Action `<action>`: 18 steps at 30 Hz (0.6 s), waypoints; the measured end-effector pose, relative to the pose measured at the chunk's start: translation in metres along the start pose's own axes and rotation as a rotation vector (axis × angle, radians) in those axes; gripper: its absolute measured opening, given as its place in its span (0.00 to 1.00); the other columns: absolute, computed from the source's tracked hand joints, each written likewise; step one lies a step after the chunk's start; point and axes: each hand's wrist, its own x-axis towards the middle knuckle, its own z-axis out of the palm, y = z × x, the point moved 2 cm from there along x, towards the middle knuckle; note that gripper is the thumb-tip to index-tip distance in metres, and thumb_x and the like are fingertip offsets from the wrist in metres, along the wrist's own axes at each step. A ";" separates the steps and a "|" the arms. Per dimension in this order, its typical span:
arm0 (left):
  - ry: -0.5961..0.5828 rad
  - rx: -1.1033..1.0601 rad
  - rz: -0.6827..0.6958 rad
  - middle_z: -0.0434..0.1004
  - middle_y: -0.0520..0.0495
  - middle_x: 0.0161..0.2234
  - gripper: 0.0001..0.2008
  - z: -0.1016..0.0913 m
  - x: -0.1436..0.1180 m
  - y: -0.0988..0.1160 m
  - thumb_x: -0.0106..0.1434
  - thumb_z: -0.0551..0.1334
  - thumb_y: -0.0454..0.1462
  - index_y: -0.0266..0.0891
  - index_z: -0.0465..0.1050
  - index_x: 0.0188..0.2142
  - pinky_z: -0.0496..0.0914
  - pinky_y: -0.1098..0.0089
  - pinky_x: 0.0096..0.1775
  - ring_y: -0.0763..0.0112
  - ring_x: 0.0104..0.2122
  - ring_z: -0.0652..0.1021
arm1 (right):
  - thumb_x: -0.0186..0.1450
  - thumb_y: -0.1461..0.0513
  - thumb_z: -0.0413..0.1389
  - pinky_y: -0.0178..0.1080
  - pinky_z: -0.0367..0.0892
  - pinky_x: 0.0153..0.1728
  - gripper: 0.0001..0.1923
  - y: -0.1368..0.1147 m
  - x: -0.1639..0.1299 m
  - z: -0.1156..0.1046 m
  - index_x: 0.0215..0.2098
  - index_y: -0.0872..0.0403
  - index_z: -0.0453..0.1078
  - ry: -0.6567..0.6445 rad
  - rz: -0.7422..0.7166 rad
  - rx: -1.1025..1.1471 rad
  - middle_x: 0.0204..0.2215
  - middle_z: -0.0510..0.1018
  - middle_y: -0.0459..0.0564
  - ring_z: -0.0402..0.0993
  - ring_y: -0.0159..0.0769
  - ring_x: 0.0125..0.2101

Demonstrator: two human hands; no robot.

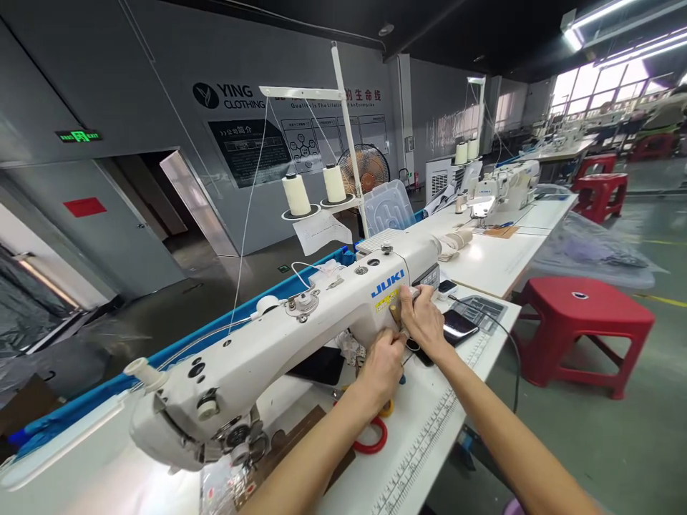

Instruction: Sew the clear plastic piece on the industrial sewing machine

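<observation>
A white JUKI sewing machine lies across the white table. My right hand presses against the machine's right side near the brand label, fingers curled on a small part I cannot make out. My left hand sits just below it at the machine's front, fingers closed on something small there. Red-handled scissors lie on the table under my left forearm. A dark phone rests right of my hands.
Two cream thread cones stand on a rack behind the machine. A red plastic stool stands on the floor at right. A second sewing machine sits on the far table. A blue bin edge runs behind the table.
</observation>
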 end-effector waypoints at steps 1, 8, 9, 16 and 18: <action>0.004 -0.003 0.000 0.72 0.42 0.39 0.22 0.001 -0.001 -0.001 0.54 0.49 0.22 0.38 0.73 0.43 0.72 0.62 0.49 0.62 0.42 0.73 | 0.67 0.42 0.36 0.45 0.63 0.37 0.31 -0.003 0.000 0.002 0.50 0.58 0.58 0.013 0.019 -0.016 0.30 0.75 0.56 0.74 0.50 0.34; 0.029 -0.021 -0.019 0.71 0.41 0.38 0.21 0.001 -0.002 0.000 0.55 0.49 0.22 0.37 0.73 0.42 0.71 0.59 0.49 0.61 0.42 0.71 | 0.69 0.46 0.31 0.43 0.61 0.34 0.29 -0.012 0.000 0.009 0.48 0.59 0.57 0.096 0.088 -0.063 0.30 0.75 0.57 0.74 0.50 0.35; 0.036 -0.029 -0.021 0.71 0.42 0.37 0.21 0.002 -0.003 0.000 0.55 0.48 0.22 0.37 0.73 0.41 0.71 0.59 0.49 0.61 0.42 0.71 | 0.69 0.46 0.31 0.43 0.61 0.34 0.28 -0.012 0.000 0.009 0.48 0.59 0.57 0.099 0.088 -0.066 0.30 0.75 0.57 0.74 0.50 0.35; 0.052 -0.067 -0.034 0.71 0.43 0.37 0.22 0.003 -0.005 0.000 0.52 0.49 0.22 0.38 0.73 0.40 0.70 0.61 0.49 0.62 0.42 0.70 | 0.69 0.47 0.31 0.43 0.60 0.34 0.26 -0.010 0.001 0.010 0.47 0.58 0.57 0.106 0.081 -0.061 0.29 0.75 0.56 0.73 0.49 0.33; 0.053 -0.052 -0.035 0.71 0.43 0.37 0.22 0.004 -0.004 0.000 0.52 0.49 0.21 0.38 0.73 0.40 0.70 0.61 0.49 0.62 0.42 0.70 | 0.69 0.48 0.32 0.43 0.60 0.34 0.26 -0.009 0.002 0.011 0.46 0.58 0.57 0.108 0.081 -0.055 0.29 0.75 0.56 0.73 0.50 0.33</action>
